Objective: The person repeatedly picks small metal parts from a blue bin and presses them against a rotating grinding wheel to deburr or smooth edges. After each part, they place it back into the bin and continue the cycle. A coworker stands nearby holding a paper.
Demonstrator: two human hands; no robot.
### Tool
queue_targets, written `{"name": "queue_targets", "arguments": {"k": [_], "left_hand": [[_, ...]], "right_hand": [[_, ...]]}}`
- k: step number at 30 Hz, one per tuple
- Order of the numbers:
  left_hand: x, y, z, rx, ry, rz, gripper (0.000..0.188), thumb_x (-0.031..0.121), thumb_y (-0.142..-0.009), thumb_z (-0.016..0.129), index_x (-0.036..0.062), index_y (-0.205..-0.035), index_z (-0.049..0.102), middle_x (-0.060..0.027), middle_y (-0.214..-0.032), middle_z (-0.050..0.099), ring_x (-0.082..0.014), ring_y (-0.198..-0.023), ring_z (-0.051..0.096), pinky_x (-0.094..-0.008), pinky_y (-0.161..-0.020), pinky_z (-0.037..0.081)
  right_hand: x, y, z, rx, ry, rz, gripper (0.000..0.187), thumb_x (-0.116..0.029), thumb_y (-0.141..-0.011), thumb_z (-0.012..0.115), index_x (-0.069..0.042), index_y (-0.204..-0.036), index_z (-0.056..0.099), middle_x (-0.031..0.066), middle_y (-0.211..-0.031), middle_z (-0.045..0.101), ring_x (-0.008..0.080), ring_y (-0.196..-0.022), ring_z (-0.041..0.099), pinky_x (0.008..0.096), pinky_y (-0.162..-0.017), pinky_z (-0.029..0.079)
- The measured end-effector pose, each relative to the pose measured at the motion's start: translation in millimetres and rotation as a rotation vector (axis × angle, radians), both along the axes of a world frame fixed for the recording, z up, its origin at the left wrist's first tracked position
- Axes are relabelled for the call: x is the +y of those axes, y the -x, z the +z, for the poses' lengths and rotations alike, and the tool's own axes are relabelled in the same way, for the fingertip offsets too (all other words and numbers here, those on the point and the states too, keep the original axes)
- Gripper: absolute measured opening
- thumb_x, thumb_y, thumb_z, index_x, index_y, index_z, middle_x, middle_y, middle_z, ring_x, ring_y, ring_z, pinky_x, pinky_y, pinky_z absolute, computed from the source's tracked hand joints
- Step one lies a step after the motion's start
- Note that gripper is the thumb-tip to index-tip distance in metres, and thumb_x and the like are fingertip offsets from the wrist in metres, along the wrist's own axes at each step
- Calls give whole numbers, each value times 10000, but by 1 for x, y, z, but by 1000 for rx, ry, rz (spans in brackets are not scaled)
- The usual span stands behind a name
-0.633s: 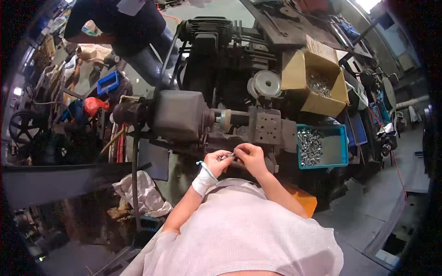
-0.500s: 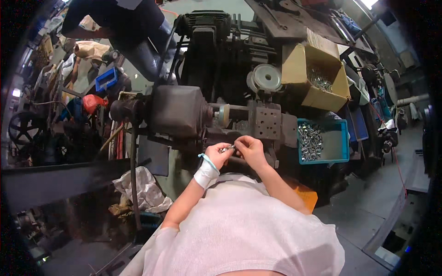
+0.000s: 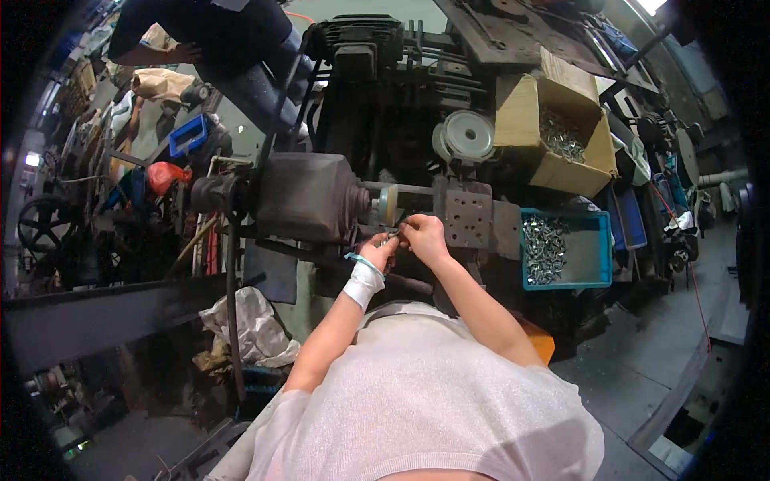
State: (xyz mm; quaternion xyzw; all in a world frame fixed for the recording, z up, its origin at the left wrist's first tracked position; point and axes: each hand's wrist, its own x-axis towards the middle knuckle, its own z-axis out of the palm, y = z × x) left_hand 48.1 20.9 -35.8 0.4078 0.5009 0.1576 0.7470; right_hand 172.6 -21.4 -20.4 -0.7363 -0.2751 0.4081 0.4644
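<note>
My left hand point(image 3: 378, 252) and my right hand point(image 3: 425, 237) meet in front of a dark lathe-like machine point(image 3: 309, 196). Between their fingertips is a small shiny metal part point(image 3: 391, 237), mostly covered by the fingers. Both hands are closed on it, and its exact kind is too small to make out. Just beyond them sits the machine's round pale wheel point(image 3: 388, 205) on its spindle. To the right of my right hand is a block with several holes point(image 3: 468, 218). A white wrap and a light blue band circle my left wrist.
On the right, a teal tray point(image 3: 589, 283) holds many shiny metal parts point(image 3: 544, 248). Behind it stands an open cardboard box point(image 3: 517, 112) of similar pieces. A person point(image 3: 233, 48) is at the far left. A crumpled white sack point(image 3: 249, 325) lies lower left.
Both hands have moved a little farther out, toward the wheel, with the small metal part between them. The person at the far left has shifted, and a hand now shows there.
</note>
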Motion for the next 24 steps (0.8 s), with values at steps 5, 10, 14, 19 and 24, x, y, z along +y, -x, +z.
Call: {"name": "queue_targets", "arguments": {"k": [5, 10, 14, 19, 24], "left_hand": [[0, -5, -5, -73, 31, 52, 179, 167, -734, 609, 30, -832, 547, -5, -599, 506, -101, -439, 441, -247, -385, 340], [1, -9, -6, -71, 1, 69, 162, 135, -720, 599, 27, -827, 544, -11, -614, 513, -106, -463, 449, -249, -411, 349], [1, -12, -11, -75, -64, 97, 186, 121, -702, 603, 12, -840, 540, -15, -611, 511, -109, -478, 457, -250, -422, 352], [3, -11, -21, -60, -110, 91, 200, 107, -689, 609, 3, -847, 544, -14, -621, 517, -106, -488, 460, -248, -425, 356], [5, -11, -8, 10, -8, 77, 184, 110, -703, 613, 12, -847, 554, -6, -621, 523, -97, -523, 467, -235, -453, 361]], "right_hand": [[7, -8, -27, -212, -51, 51, 147, -89, -723, 580, 50, -763, 609, 121, -617, 591, 166, -539, 569, 269, -481, 437], [11, -9, -30, -255, -54, 34, 133, -64, -734, 574, 58, -771, 613, 89, -610, 602, 107, -513, 559, 239, -461, 446], [12, -9, -33, -243, -57, 26, 128, -55, -739, 566, 61, -770, 611, 91, -608, 600, 109, -517, 559, 241, -469, 455], [14, -9, -42, -206, -47, -6, 144, -85, -724, 569, 46, -766, 614, 126, -623, 586, 176, -560, 565, 280, -509, 452], [15, -5, -25, -162, 20, -45, 191, -163, -687, 590, 7, -767, 624, 216, -689, 569, 318, -655, 586, 359, -593, 443]]}}
